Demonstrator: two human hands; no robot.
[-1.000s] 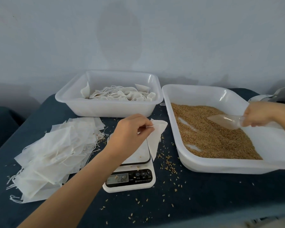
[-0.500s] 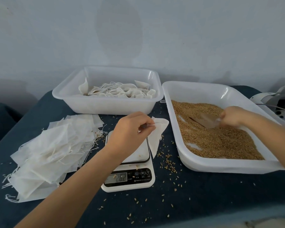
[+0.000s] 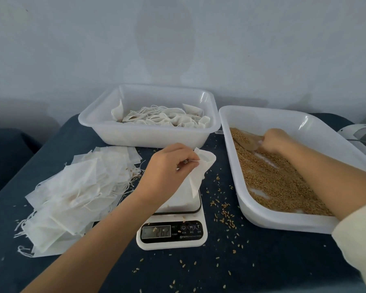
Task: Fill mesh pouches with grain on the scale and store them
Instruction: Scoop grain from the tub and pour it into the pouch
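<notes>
The person's left hand (image 3: 167, 166) is pinching the top edge of a white mesh pouch (image 3: 199, 172) between thumb and fingers, holding it up over the plate of a white kitchen scale (image 3: 173, 225). The pouch is hanging down and its bottom is touching the scale plate. The scale is sitting in the middle of the dark blue table (image 3: 262, 261), and its little screen is showing numbers.

The person's right hand (image 3: 273, 140) is reaching into the big white tray (image 3: 283, 220) on the right. Its fingers are curling round the handle of a clear plastic scoop (image 3: 248, 142). The scoop is lying low in the brown grain (image 3: 273, 178) at the far end of the tray, with grain inside it.

A pile of empty white pouches (image 3: 76, 187) with strings is lying on the table to the left of the scale. A second white tray (image 3: 148, 134) is sitting at the far side, behind the scale, with pouches lying in it. Loose grains (image 3: 224, 210) are lying scattered on the table between the scale and the grain tray, and nearer too. A cream sleeve (image 3: 357, 240) is showing at the near right
</notes>
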